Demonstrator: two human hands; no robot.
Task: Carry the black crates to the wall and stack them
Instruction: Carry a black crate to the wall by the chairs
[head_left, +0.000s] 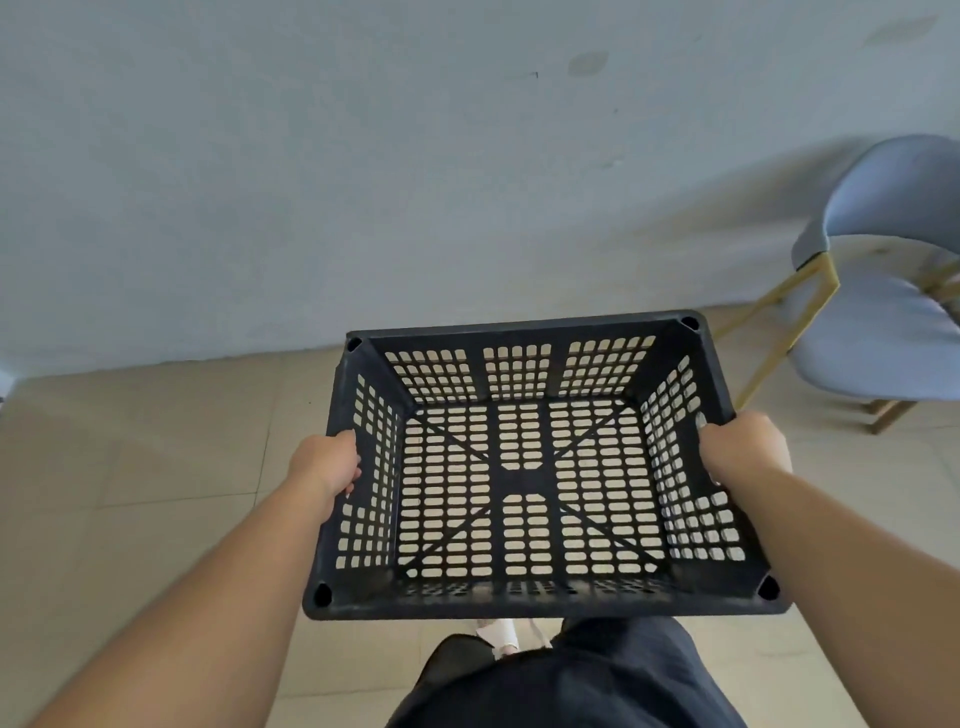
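A black plastic crate (524, 605) with perforated walls and floor hangs in the air in front of me, level and empty. My left hand (327, 462) grips the middle of its left wall. On the right wall, my right hand (740, 447) holds the rim with the fingers curled inside. The crate's far edge is close to the foot of the pale grey-blue wall (363, 182). No other crate is in view.
A grey chair (883, 322) with gold metal legs stands at the right against the wall. Beige floor tiles (156, 467) stretch to the left of the crate. My dark trousers and a white shoe (501, 636) show below the crate.
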